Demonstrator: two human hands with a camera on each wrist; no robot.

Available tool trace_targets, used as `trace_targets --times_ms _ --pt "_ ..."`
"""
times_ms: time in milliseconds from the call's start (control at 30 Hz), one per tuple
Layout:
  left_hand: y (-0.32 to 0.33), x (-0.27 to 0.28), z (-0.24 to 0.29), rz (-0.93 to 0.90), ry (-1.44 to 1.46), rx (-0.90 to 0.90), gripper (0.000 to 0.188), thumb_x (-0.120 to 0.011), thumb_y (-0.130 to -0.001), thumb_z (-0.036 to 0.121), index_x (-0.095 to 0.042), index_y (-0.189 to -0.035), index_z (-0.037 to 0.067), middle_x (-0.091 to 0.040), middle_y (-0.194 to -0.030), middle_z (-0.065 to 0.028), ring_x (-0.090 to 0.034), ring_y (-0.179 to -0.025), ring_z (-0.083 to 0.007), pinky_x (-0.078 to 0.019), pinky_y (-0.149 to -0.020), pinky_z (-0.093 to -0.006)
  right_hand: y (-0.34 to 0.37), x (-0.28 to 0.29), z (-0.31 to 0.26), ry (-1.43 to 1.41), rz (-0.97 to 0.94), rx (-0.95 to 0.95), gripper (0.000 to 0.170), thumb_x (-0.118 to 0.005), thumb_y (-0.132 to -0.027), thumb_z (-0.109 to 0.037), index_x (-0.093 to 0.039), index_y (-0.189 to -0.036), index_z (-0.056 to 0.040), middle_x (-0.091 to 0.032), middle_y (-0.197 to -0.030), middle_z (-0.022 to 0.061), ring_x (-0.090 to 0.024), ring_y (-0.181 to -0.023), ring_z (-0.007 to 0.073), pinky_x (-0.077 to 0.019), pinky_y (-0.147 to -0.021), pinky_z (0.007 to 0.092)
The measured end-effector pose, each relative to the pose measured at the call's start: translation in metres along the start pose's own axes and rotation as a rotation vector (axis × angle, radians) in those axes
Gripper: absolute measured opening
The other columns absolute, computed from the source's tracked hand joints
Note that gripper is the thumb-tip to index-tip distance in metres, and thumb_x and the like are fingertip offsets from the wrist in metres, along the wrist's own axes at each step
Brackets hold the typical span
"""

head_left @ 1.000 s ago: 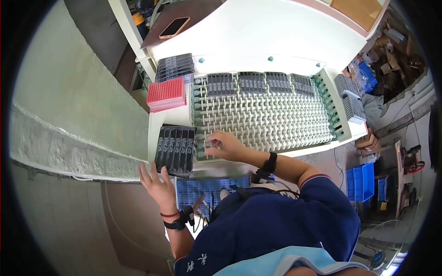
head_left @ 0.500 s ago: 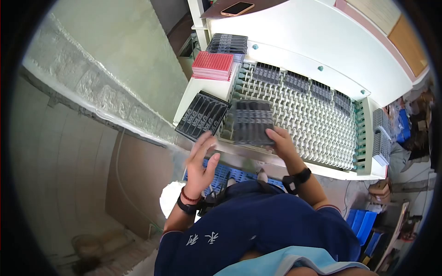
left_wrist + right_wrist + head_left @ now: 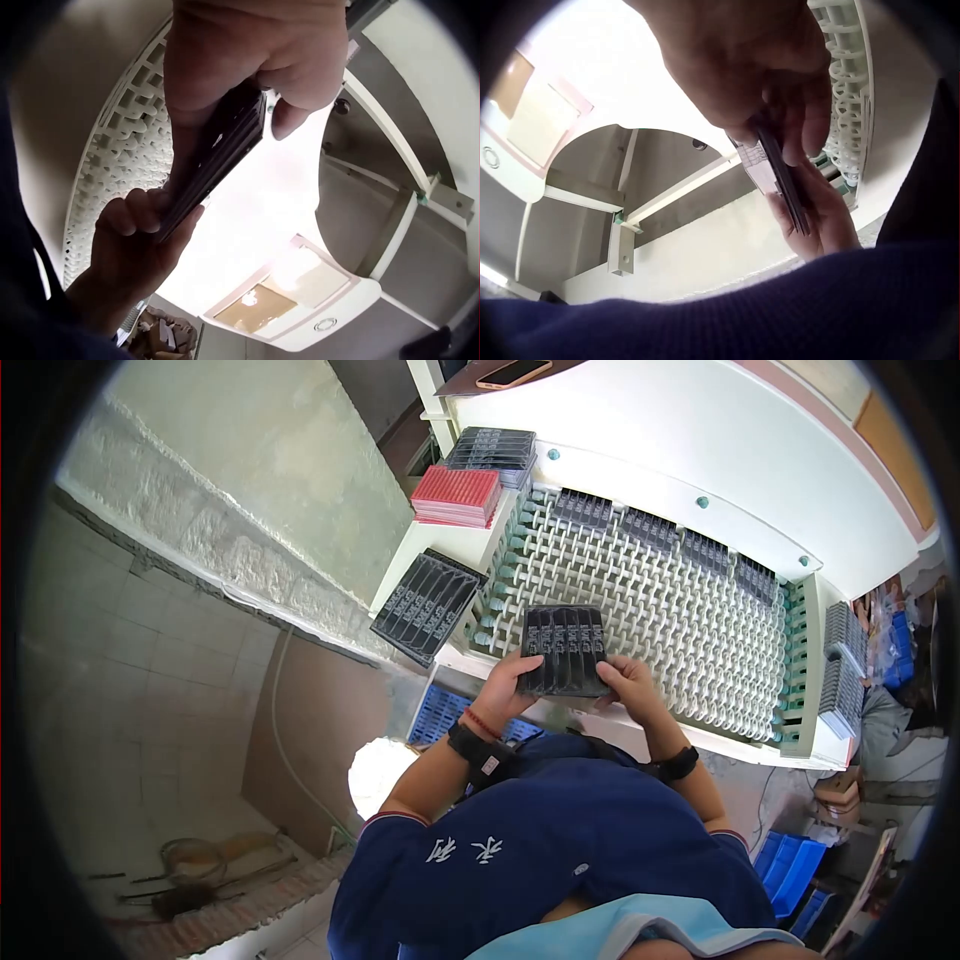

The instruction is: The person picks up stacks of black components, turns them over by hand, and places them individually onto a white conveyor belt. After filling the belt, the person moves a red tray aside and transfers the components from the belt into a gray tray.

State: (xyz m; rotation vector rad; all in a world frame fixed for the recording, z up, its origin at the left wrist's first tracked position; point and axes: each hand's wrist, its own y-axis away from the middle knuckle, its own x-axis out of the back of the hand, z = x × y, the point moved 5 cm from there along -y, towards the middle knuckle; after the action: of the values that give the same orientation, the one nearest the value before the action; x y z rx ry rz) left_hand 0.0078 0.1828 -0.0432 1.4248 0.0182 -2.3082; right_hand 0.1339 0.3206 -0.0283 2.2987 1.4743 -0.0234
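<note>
Both hands hold a thin stack of black printed panels [image 3: 563,645] in front of the body, over the near edge of the roller bed [image 3: 660,625]. My left hand [image 3: 507,688] grips its left edge, thumb on top. My right hand [image 3: 632,686] pinches the lower right corner, thumb on the upper face. Several layers show edge-on in the stack [image 3: 225,154] in the left wrist view. Left of the hands, another pile of black panels [image 3: 428,605] lies on the white ledge. Along the rollers' far side lies a row of black panels [image 3: 648,530].
A red stack [image 3: 455,495] and a black stack [image 3: 490,450] stand at the back left. Grey stacks [image 3: 843,665] sit on the machine's right end. A phone [image 3: 513,373] lies on the upper shelf. Blue crates [image 3: 785,870] stand on the floor at right.
The right hand picked up the panel stack and brought it nearer the body. My left hand, empty and spread earlier, has moved right and taken its left edge. The head view has swung.
</note>
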Motion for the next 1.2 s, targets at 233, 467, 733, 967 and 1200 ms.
trace_targets --times_ms 233,467,733,967,1200 --pt "0.009 0.018 0.007 0.156 -0.122 -0.062 0.036 -0.054 -0.084 0.003 -0.049 -0.118 -0.005 -0.06 -0.109 -0.0152 -0.062 -0.096 -0.0247 -0.05 -0.086 -0.037 -0.014 0.03 -0.016 0.408 0.037 0.023 0.017 -0.063 -0.086 -0.018 -0.063 -0.085 -0.0002 -0.059 -0.062 0.0011 -0.054 -0.052 0.0051 -0.0392 -0.043 0.0187" --pt "0.031 0.031 0.033 0.113 0.018 -0.022 0.041 -0.054 -0.083 0.004 -0.044 -0.121 -0.008 -0.059 -0.112 -0.0179 -0.061 -0.098 -0.0263 -0.0501 -0.086 -0.0377 -0.052 0.102 -0.005 0.07 0.333 0.074 0.018 -0.062 -0.087 -0.018 -0.06 -0.081 -0.0011 -0.056 -0.061 0.0018 -0.05 -0.048 0.007 -0.0395 -0.043 0.0192" --pt "0.036 0.025 0.043 0.119 -0.179 -0.054 0.042 -0.058 -0.083 0.003 -0.044 -0.121 -0.007 -0.06 -0.109 -0.0162 -0.062 -0.094 -0.0235 -0.0522 -0.082 -0.0344 -0.104 0.046 -0.001 0.149 0.223 0.006 0.022 -0.061 -0.087 -0.019 -0.063 -0.089 0.0034 -0.061 -0.068 0.0061 -0.059 -0.057 0.0113 -0.0487 -0.047 0.023" --pt "0.014 0.031 0.035 0.206 -0.246 0.008 0.038 -0.057 -0.086 0.004 -0.046 -0.121 -0.003 -0.06 -0.107 -0.0123 -0.062 -0.091 -0.0198 -0.0535 -0.079 -0.0332 -0.05 0.008 -0.017 0.311 -0.013 -0.095 0.023 -0.064 -0.085 -0.02 -0.065 -0.086 0.0032 -0.064 -0.069 0.006 -0.061 -0.054 0.0091 -0.0504 -0.046 0.0216" --pt "-0.001 0.018 0.032 0.129 -0.023 0.039 0.039 -0.052 -0.086 0.004 -0.044 -0.123 -0.004 -0.058 -0.114 -0.0145 -0.062 -0.095 -0.0232 -0.0529 -0.081 -0.0357 -0.05 0.091 -0.007 0.125 0.33 0.015 0.018 -0.065 -0.084 -0.016 -0.065 -0.085 0.0015 -0.06 -0.06 0.0033 -0.057 -0.049 0.0082 -0.0455 -0.042 0.0202"
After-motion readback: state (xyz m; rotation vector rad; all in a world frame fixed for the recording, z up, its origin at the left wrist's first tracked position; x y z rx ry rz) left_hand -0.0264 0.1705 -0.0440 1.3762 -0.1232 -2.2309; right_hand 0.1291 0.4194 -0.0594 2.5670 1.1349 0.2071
